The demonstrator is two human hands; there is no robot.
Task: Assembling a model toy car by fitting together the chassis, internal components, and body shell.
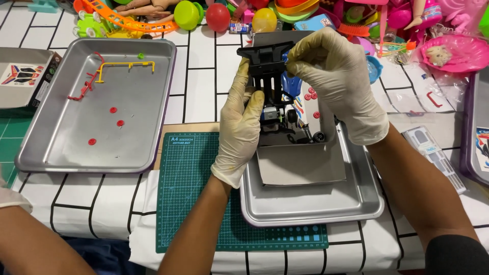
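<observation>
Table draped in a white cloth with black grid lines (204,91); far edge crowded with bright plastic toys (285,12).

Large empty-ish metal tray (61,147) at the left side of the table: holds a red and yellow plastic sprue frame (109,71) near its far edge and small red round pieces (116,116) scattered mid-tray.

Second metal tray (316,203) near the front edge, resting partly on a green cutting mat (188,198); grey card sheet (300,163) inside it.

Black plastic toy-car chassis with small motor (270,81) is held above the far end of this second tray, tilted upright. Left hand (239,127), in a cream latex glove, wraps the chassis side, fingers closed on it. Right hand (336,76), gloved, pinches the top end, fingers curled shut on it.

Risk, judged: loose black wheels (311,135) hang at the lower end; a twist could shed them. Tiny red buttons (310,95) beside the chassis could be knocked off the tray rim and roll among the toys. Glove slip likely on smooth plastic.
</observation>
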